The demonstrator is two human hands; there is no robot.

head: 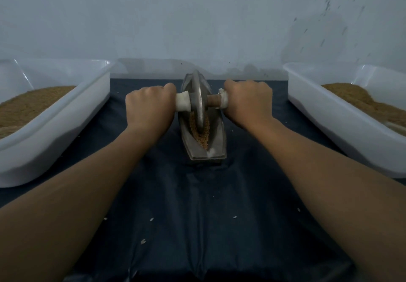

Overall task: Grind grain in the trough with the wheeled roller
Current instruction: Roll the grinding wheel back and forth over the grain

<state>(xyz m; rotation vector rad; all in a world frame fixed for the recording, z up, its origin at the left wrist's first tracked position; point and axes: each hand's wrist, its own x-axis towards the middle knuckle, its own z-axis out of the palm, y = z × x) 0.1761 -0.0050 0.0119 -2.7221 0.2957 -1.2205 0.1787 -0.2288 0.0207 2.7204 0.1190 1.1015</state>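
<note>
On the dark-covered worktop (pixel 197 215) stand the left tub (pixel 55 132) and right tub (pixel 329 116), both holding brown meal. Between them the trough (pixel 217 136) runs near to far. The roller (pixel 198 103) stands upright in it, axle left-right. Arms reach forward; left hand (pixel 149 106) and right hand (pixel 248 101) grip the axle ends, knuckles up. Grain (pixel 198 134) lies beneath the wheel.
</note>
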